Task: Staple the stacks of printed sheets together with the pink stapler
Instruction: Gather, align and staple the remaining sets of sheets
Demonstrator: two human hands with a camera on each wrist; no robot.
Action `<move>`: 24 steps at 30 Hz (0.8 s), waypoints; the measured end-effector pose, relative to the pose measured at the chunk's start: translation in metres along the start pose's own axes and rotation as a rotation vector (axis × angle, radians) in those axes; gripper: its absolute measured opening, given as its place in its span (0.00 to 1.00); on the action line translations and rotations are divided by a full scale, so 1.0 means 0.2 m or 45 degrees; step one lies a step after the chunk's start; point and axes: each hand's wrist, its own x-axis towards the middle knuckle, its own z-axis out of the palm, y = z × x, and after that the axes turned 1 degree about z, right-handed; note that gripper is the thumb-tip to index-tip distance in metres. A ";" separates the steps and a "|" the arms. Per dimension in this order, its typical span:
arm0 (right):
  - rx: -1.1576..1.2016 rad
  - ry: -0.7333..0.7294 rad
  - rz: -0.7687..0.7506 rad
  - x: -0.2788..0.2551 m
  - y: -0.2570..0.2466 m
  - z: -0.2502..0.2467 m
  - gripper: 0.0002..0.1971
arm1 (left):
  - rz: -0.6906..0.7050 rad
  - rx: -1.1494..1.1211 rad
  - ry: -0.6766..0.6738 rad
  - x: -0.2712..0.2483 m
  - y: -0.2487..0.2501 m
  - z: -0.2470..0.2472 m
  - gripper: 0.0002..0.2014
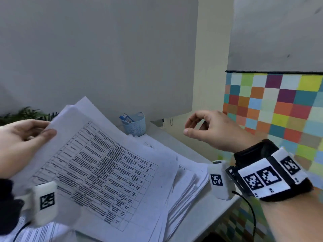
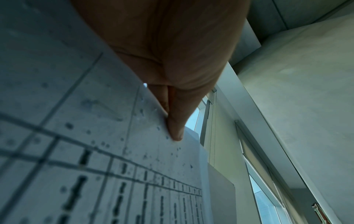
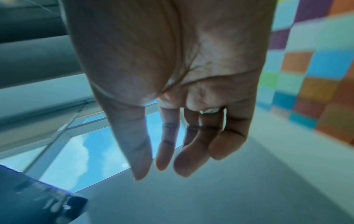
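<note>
My left hand [image 1: 26, 137] pinches the left edge of a stack of printed sheets [image 1: 97, 165] with a table on top and holds it lifted and tilted over the desk. In the left wrist view the thumb [image 2: 176, 127] presses on the sheets [image 2: 95, 151]. Under the lifted stack lies a thick pile of more sheets [image 1: 185, 186] on the desk. My right hand [image 1: 208, 130] hovers in the air to the right of the papers, fingers loosely curled, holding nothing; the right wrist view shows its relaxed fingers [image 3: 182, 151]. No pink stapler is in view.
A small light-blue basket [image 1: 135, 124] with a blue item inside stands at the back of the white desk [image 1: 225, 206]. A grey partition [image 1: 104, 49] rises behind it. A wall of coloured squares [image 1: 279, 110] is on the right, a green plant [image 1: 26, 114] at far left.
</note>
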 end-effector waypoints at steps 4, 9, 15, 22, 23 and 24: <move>0.134 -0.048 -0.198 0.16 -0.19 0.25 0.11 | -0.035 0.077 -0.002 -0.21 0.62 0.14 0.10; 0.331 -0.153 -0.211 0.34 -0.39 0.54 0.33 | -0.040 0.051 0.023 -0.21 0.68 0.17 0.06; 0.607 -0.124 -0.152 0.46 -0.56 0.74 0.23 | -0.097 0.015 0.023 -0.22 0.69 0.18 0.06; 0.796 0.148 -0.021 0.57 -0.54 0.78 0.12 | -0.197 0.163 -0.107 -0.23 0.65 0.09 0.03; 0.743 0.226 -0.006 0.57 -0.53 0.79 0.18 | -0.203 0.179 -0.113 -0.23 0.65 0.09 0.04; 0.675 0.340 -0.016 0.56 -0.52 0.80 0.23 | -0.206 0.191 -0.105 -0.23 0.65 0.09 0.04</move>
